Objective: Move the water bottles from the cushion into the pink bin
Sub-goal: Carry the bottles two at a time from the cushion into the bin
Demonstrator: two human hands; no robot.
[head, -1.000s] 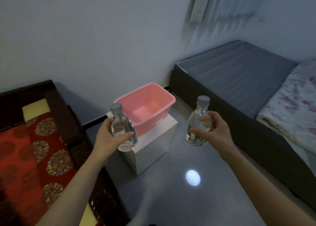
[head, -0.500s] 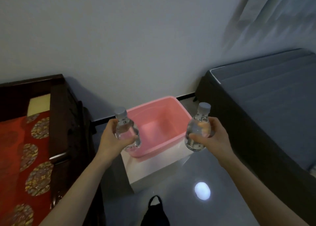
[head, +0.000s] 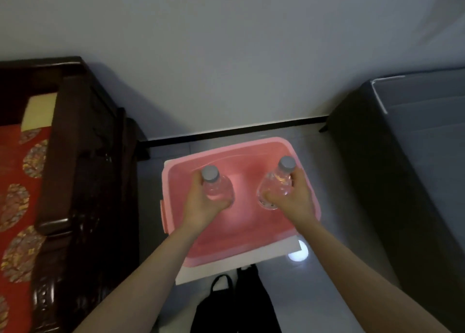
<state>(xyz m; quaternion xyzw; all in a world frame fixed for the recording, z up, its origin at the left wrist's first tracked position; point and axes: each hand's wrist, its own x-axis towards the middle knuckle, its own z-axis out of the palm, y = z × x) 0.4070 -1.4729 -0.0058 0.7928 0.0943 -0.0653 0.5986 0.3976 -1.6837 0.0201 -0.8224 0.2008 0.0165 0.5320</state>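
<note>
Two clear water bottles are being held upright over the open pink bin [head: 176, 181], one toward each end. The left bottle [head: 216, 189] is being gripped by the left hand [head: 204, 206], fingers wrapped closed around its body; the right bottle [head: 275, 185] is being clasped likewise by the right hand [head: 293, 199]. The placing step is judged underway: lowering to the bin floor, then releasing, is being called for next. The bin is being carried by a white stand [head: 251, 258] between a dark wooden bench [head: 83, 156] and a grey bed [head: 415, 143]

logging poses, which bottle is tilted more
The right bottle, in the right hand: its cap leans toward the bin's far right corner. The left bottle is nearly upright.
</note>
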